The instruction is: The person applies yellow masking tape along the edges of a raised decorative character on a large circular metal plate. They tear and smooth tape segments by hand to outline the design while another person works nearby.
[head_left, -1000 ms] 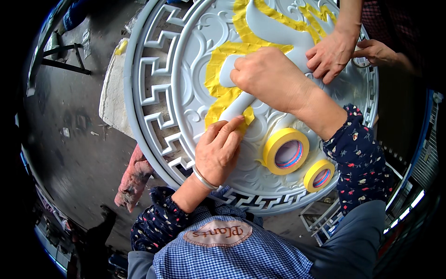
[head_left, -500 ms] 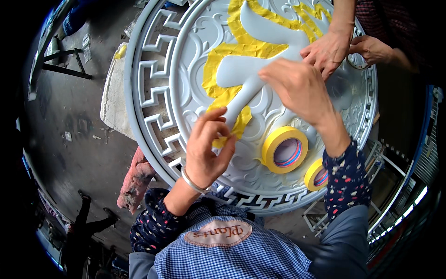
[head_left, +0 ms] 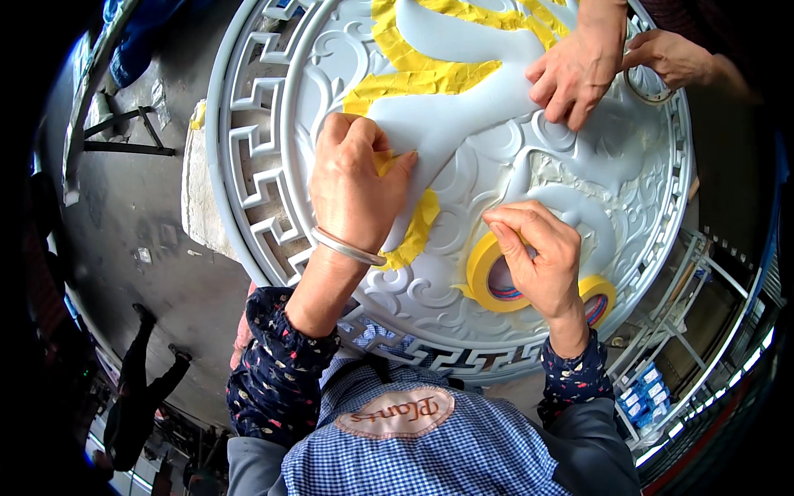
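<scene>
A large round pale-grey carved panel [head_left: 438, 306] spreads before me, with yellow masking tape [head_left: 422, 81] stuck along the edges of its smooth raised shape. My left hand [head_left: 356, 186], with a silver bangle at the wrist, lies on a taped edge. Its fingers are curled with the thumb out to the right, and yellow tape shows between them. My right hand [head_left: 546, 256] hovers over a yellow roll of masking tape [head_left: 481, 277], partly covering it. Its thumb and forefinger are pinched together; whatever is between them is too small to make out.
A second tape roll [head_left: 597, 296] lies right of my right hand. Across the panel, another person's hand [head_left: 579, 78] rests on the surface, and their other hand [head_left: 670, 59] holds a ring-shaped roll. White cloth [head_left: 203, 198] hangs beyond the left rim; a metal rack [head_left: 678, 331] stands right.
My left hand has moved up and away from me onto the tape, its fingers curling. My right hand has come back toward me from the raised shape to above the tape roll.
</scene>
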{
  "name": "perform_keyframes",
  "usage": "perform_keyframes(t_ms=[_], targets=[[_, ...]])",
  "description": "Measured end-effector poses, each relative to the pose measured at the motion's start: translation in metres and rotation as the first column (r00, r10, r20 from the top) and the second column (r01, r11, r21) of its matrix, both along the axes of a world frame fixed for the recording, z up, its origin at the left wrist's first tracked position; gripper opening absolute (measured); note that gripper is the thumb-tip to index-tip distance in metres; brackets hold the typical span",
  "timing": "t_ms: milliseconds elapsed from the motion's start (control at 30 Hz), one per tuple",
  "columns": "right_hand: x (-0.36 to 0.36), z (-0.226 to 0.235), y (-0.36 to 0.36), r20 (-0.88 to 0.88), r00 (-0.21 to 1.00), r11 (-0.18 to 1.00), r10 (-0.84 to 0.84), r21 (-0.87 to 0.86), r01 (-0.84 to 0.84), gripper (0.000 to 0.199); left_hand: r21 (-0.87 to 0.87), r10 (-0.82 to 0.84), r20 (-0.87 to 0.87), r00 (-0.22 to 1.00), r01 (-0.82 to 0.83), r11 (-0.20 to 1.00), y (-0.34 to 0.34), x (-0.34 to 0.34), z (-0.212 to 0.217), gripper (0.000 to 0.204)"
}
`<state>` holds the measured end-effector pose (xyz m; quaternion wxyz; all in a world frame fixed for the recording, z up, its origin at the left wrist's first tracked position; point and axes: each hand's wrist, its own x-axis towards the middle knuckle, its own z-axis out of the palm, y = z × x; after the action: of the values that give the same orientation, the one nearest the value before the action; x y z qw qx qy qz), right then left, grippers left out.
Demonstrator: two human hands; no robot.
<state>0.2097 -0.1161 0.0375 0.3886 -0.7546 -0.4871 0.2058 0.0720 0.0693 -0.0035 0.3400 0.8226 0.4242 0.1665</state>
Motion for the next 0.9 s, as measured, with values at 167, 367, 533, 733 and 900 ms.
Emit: perform_keyframes(t_ms=[167, 367, 533, 733, 900], targets=[[-0.004, -0.004, -0.005, -0.014, 1.000, 0.999, -0.020, 0.032, 0.020, 0.015, -0.071, -0.005, -0.098, 0.995, -0.002, 0.997, 0.007, 0.007, 0.009, 0.033], [-0.011, -0.002, -0.007, -0.059, 0.998, 0.999, -0.012, 0.050, 0.015, 0.016, -0.079, 0.009, -0.127, 0.992, -0.019, 0.997, 0.008, 0.011, 0.010, 0.033], [-0.015, 0.005, -0.009, -0.070, 0.998, 0.997, 0.000, 0.071, 0.005, 0.016, -0.073, 0.018, -0.131, 0.991, -0.028, 0.997, 0.009, 0.010, 0.007, 0.034], [-0.018, 0.004, -0.019, -0.078, 0.997, 0.998, -0.003, 0.062, 0.008, 0.015, -0.207, 0.102, 0.026, 0.994, -0.094, 0.974, 0.018, 0.000, -0.006, 0.036], [-0.020, 0.002, -0.024, -0.095, 0.995, 0.999, -0.025, 0.042, 0.029, 0.015, -0.114, -0.024, 0.006, 1.000, 0.025, 0.993, 0.010, -0.002, 0.002, 0.036]])
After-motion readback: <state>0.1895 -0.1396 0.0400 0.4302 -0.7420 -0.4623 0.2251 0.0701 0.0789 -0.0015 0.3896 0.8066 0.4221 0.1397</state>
